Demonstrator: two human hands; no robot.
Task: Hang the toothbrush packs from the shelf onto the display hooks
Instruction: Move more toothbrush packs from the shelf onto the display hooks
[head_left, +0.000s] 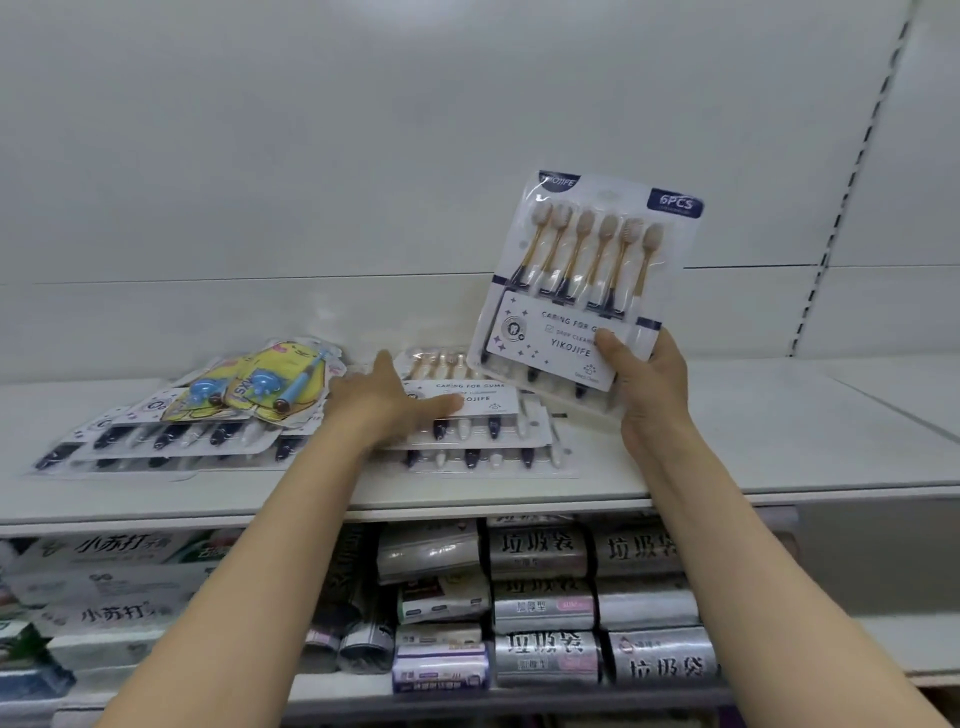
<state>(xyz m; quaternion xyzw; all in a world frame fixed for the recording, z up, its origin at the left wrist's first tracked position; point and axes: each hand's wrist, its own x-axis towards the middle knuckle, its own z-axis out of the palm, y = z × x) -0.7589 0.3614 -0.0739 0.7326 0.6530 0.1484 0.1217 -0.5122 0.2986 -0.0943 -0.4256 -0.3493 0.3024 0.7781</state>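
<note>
My right hand (652, 387) grips the lower edge of a six-piece toothbrush pack (582, 270) and holds it upright above the white shelf (727, 441). My left hand (395, 405) lies on top of a short stack of the same packs (478, 441) in the middle of the shelf, fingers stretched over the top pack's label. To the left lies another spread of flat packs (156, 441) with yellow children's toothbrush packs (260, 384) on top. No display hooks are in view.
The white back panel (363, 156) rises behind the shelf, with a slotted upright rail (852, 171) at the right. Below the shelf's front edge are rolls of rubbish bags (545, 608) and toothpaste boxes (104, 571). Bare shelf surface lies right of my right hand.
</note>
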